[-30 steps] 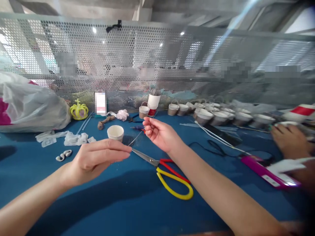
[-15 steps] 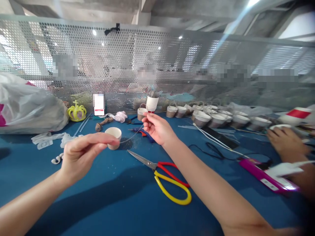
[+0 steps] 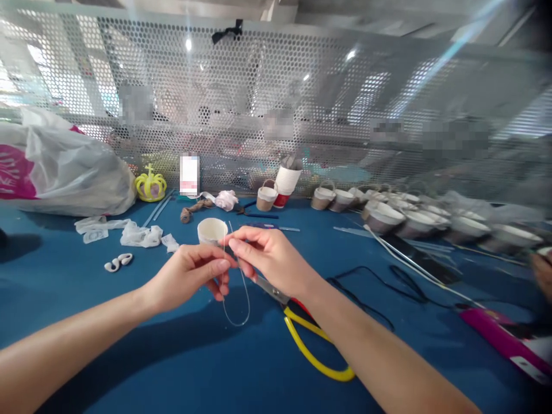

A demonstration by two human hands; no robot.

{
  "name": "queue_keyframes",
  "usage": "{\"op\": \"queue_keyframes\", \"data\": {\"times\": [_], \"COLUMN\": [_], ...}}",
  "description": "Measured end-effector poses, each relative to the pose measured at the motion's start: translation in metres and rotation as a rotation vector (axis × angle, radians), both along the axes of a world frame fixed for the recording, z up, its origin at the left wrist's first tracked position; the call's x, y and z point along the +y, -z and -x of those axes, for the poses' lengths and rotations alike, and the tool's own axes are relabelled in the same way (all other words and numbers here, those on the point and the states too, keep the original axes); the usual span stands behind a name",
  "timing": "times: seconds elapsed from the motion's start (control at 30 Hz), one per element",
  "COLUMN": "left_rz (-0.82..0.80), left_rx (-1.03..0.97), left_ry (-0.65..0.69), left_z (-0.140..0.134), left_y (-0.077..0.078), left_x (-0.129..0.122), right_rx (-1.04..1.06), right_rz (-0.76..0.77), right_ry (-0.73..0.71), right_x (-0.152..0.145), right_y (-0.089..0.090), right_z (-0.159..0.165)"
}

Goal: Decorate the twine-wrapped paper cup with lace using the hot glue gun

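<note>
A thin, pale wire (image 3: 248, 307) hangs in a loop below my two hands, which are close together near the middle of the view. Between thumb and fingers my left hand (image 3: 196, 270) pinches one end of it. My right hand (image 3: 263, 250) grips the other end, and a short tip sticks up above the fingers. Just behind them stands a small white cup (image 3: 211, 230), partly covered by my fingers. Scissors (image 3: 317, 333) with yellow and red handles lie under my right forearm, which hides part of them.
Several small baskets (image 3: 383, 217) crowd the back right near a phone (image 3: 422, 261). A purple power strip (image 3: 504, 342) and a co-worker's hand (image 3: 542, 270) are at the right. A plastic bag (image 3: 86, 172), yellow crown-like ornament (image 3: 150, 187) and plastic scraps (image 3: 140, 234) are at left.
My hands have come together from farther apart, and the wire between them now droops in a loop. The view has turned left. The co-worker's hand is mostly out of frame.
</note>
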State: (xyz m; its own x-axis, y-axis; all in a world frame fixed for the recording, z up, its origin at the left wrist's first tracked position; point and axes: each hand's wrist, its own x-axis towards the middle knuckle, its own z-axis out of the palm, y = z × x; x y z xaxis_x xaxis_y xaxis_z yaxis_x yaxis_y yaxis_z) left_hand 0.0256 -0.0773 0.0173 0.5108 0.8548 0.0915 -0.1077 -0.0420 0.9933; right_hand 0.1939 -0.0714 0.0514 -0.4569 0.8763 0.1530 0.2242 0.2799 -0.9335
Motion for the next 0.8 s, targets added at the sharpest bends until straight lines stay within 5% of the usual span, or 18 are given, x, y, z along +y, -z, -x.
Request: {"op": "queue_keyframes", "data": {"times": [0.33, 0.5, 0.67, 0.8], "left_rz": [0.082, 0.038, -0.068, -0.05], "left_rx": [0.062, 0.141, 0.014, -0.061], "left_ry": [0.064, 0.076, -0.083, -0.142], "left_z": [-0.002, 0.006, 0.016, 0.012], "left_y": [0.008, -0.002, -0.015, -0.008], "left_x": [0.002, 0.01, 0.02, 0.018], "right_rx": [-0.014, -0.029, -0.089, -0.103], "right_rz": [0.039, -0.05, -0.055, -0.107], "right_ry": [0.007, 0.035, -0.029, -0.051], "right_x": [0.004, 0.001, -0.004, -0.008], "right_y": [0.01, 0.009, 0.005, 0.006], "right_z": [0.003, 0.004, 0.006, 0.01]}}
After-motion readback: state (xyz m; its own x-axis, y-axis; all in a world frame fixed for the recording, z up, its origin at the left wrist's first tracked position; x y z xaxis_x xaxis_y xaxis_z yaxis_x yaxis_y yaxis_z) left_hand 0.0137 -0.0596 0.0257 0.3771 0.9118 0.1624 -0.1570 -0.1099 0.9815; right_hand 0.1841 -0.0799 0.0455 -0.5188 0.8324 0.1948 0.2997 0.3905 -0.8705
